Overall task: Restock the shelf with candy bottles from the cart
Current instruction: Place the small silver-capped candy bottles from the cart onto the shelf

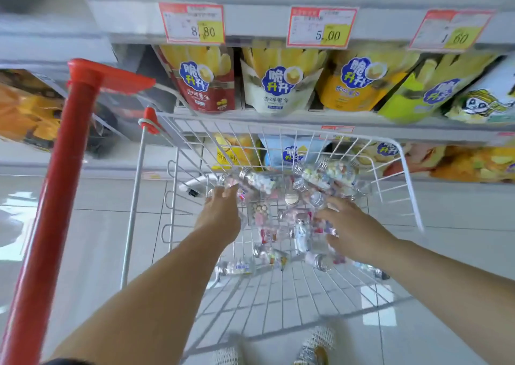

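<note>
Left grip open, empty; right grip blurred, unclear, over candy bottles inside cart rim.

pale glossy floor tiles are reflecting bright light, while snack bags and red-edged price tags are filling the background.

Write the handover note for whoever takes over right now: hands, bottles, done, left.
Left hand: open, fingers straight, reaching at the left edge of the pile, holding nothing.
Right hand: down on the pile; blur hides whether it grips a bottle.
Candy bottles: lying loose in the cart.
Done: no bottles seen on the shelf, only snack bags.
Left: lift the bottles out and shelve them.
</note>
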`<state>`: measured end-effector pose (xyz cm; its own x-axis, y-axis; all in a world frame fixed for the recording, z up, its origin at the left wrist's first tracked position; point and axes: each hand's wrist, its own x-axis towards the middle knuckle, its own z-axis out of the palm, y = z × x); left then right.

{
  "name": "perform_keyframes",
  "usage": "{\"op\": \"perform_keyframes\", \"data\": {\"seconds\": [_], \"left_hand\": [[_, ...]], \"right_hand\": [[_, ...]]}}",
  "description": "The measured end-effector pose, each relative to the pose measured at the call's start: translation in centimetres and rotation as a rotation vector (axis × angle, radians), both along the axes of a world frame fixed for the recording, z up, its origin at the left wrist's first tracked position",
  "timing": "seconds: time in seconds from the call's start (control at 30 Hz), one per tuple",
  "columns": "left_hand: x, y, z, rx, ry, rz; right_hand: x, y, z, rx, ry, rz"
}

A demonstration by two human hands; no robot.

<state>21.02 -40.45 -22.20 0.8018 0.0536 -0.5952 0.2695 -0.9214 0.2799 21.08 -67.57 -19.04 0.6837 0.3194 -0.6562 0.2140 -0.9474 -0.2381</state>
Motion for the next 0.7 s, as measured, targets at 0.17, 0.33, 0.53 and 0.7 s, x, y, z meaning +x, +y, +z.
{"op": "perform_keyframes", "data": {"seconds": [0.17,0.33,0.53,0.7], "left_hand": [[1.2,-0.7,-3.1,0.111,-0.006,-0.211],[2.0,-1.4,-5.0,0.139,-0.014,-0.179],[2.1,-1.0,-5.7,0.216,-0.117,-0.25],[1.1,-0.9,-3.6,0.055,-0.187,-0.196]], "right_hand": [[1.5,0.4,-2.1,-0.022,0.019,0.003],[2.3,1.1,-2.5,-0.06,0.042,0.056],[2.8,2.7,-2.9,-0.08,-0.188,0.169],[2.8,4.3,-2.8,0.054,-0.332,0.211]]}}
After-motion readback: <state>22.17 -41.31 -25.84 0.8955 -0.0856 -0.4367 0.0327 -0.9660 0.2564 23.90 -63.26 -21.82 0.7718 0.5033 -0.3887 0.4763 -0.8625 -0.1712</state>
